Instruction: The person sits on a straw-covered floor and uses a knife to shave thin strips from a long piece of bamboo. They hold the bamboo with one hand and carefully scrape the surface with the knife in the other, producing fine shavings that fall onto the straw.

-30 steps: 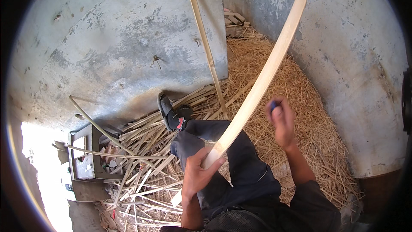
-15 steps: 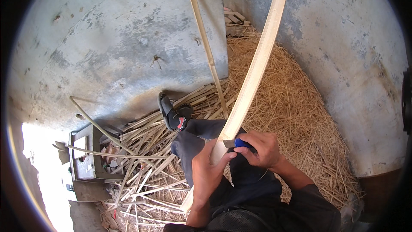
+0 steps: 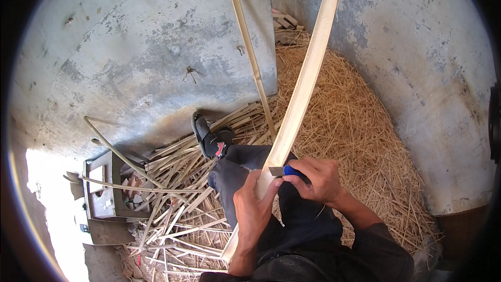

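Note:
A long pale strip of split bamboo [image 3: 302,94] runs from the top of the view down across my lap. My left hand [image 3: 251,201] is closed round its lower part, with the thumb lying along the strip's right edge. In my right hand [image 3: 319,178] is a knife [image 3: 276,171] with a blue handle, gripped in the fist. Its short, broad blade lies across the strip's pale face, just beyond my left thumb. The strip's lower end shows past my left wrist, near the floor.
Thin bamboo strips [image 3: 177,230] lie heaped at the left, and a mound of shavings [image 3: 355,120] fills the right. One slat [image 3: 248,47] leans on the grey wall [image 3: 130,47]. A box-like frame [image 3: 104,193] stands at the left, near my shoe [image 3: 209,138].
The strip's far end has shifted a little down and left, so its tip now shows. The knife and right hand have moved very slightly up and left.

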